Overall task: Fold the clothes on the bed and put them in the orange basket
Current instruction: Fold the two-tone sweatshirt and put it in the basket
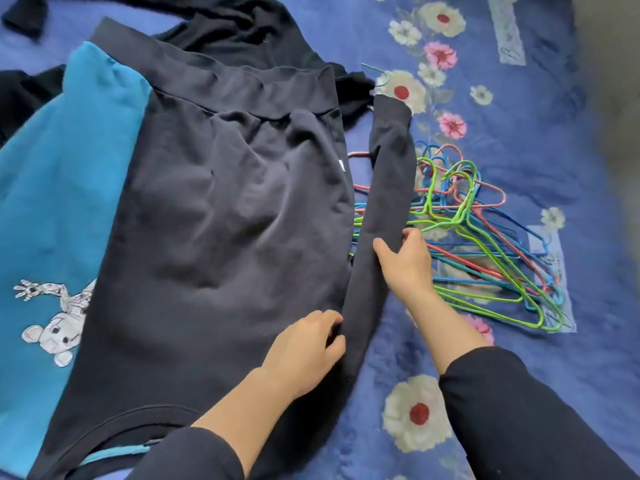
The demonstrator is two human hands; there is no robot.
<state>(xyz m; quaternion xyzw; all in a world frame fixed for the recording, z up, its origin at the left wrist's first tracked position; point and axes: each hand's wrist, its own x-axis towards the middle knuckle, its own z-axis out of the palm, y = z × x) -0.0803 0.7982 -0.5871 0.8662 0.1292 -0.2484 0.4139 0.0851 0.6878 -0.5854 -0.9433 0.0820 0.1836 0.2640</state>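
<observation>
Looking down through the head camera, I've got the black sweatshirt [221,220] spread flat on the bed, neckline nearest me and hem at the far end. It lies half over a bright blue garment [52,209] on the left, which has a white cartoon mouse print [55,327] showing beside the black edge.

My left hand [304,351] sits right at the seam where the sleeve [388,174] joins the body, fingers curled in and thumb closing against them, pinching the black fabric there. My right hand [407,265] is farther up that sleeve, thumb on top and fingers wrapped over its outer edge, so it's gripping the sleeve about halfway along. The sleeve runs straight away from me just beside the body, cuff at the far end.

Part of the sleeve lies over a heap of coloured wire hangers [485,237], green, blue and pink, spread on the blue floral bedspread [519,98] to the right. More dark clothes [242,26] are bunched at the far end, beyond the hem.
</observation>
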